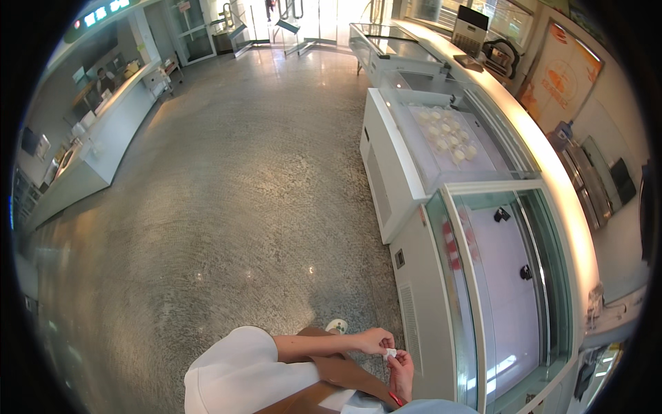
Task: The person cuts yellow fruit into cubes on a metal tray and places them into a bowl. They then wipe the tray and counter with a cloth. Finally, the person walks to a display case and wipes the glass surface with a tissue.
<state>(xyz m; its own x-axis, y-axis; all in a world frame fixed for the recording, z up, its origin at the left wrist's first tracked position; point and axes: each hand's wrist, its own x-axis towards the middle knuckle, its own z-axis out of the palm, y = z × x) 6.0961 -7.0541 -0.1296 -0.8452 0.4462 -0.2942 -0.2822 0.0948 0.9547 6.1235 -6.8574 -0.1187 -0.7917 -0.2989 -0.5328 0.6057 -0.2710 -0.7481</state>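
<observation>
My left hand [375,341] and my right hand [401,370] meet low in the head view, in front of the brown apron [344,372]. Between their fingertips they pinch a small crumpled white piece [390,354], perhaps tissue; its exact kind is unclear. Close to the right wrist shows a small red item [395,398], partly hidden by clothing. Beside the right hand stands a white display freezer [439,331] with a glass top. Inside it lie red-and-white packages [451,246] and two small black objects, one a black clip-like piece [500,215].
A second glass-topped freezer [395,155] holds several pale round cups [445,132]. Along them runs a lit counter [522,124]. Across the stone floor [232,181] is a white service counter [116,139], with a person [106,83] behind it. Glass gates [287,39] stand at the bright entrance.
</observation>
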